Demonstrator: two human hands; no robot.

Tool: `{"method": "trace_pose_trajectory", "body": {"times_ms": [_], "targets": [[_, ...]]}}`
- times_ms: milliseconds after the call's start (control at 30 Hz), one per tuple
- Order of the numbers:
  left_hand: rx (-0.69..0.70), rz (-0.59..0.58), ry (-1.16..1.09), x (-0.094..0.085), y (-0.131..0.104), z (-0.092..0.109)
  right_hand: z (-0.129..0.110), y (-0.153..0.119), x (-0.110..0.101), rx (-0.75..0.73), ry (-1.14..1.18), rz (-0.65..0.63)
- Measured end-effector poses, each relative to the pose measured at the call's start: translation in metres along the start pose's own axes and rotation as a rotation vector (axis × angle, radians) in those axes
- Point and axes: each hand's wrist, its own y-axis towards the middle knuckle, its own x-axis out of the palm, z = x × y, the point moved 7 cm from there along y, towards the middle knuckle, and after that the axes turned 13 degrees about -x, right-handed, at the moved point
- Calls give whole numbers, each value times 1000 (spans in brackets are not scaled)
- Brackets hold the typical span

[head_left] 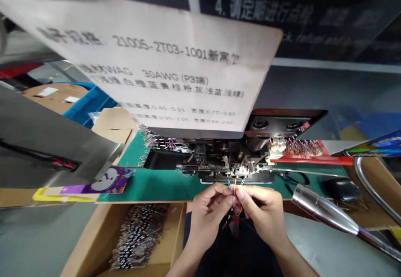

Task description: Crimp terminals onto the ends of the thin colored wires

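Where the green mat (163,185) meets the table's near edge, both hands come together at about 6 o'clock in the view, fingertips meeting just in front of the crimping machine (232,160). The left hand (208,210) is narrowly pinched, thumb and forefinger closed on a bundle of thin coloured wires (234,185), and the right hand (266,214) is pinched on the same bundle from the other side, so that the two hands touch at the fingertips. Short wire ends, blue, yellow and orange among them, stand up from the pinch toward the machine's front edge at 12 o'clock from the hands, near it; whether they touch it cannot be told. More of the wires trail down below the hands toward the person's lap. At 8 o'clock from the hands an open cardboard box (94,243) holds a heap of finished wire pieces (138,235). At 10 o'clock lies a purple card (106,183) on the mat's left end. At 4 o'clock a shiny metal lamp head (319,208) on a flexible neck slants across the table, with a black mouse-like object (343,189) just beyond it. A large tilted paper sheet (163,59) with printed wire specifications hangs over the machine at 12 o'clock, and another batch of coloured wires (300,146) lies on a red tray at 2 o'clock.
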Motion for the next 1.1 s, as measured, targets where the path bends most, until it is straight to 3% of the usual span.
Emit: {"method": "trace_pose_trajectory", "body": {"times_ms": [300, 433, 700, 833, 1100], "targets": [[98, 141, 87, 4, -1, 4, 12, 0, -1, 52, 16, 20], [156, 206, 149, 4, -2, 11, 7, 2, -1, 2, -53, 32], [176, 162, 190, 8, 0, 20, 0, 4, 0, -48, -110, 27], [191, 189, 146, 8, 0, 19, 11, 1, -6, 59, -54, 85], [254, 235, 85, 8, -1, 9, 40, -5, 2, 335, 280, 151]]}}
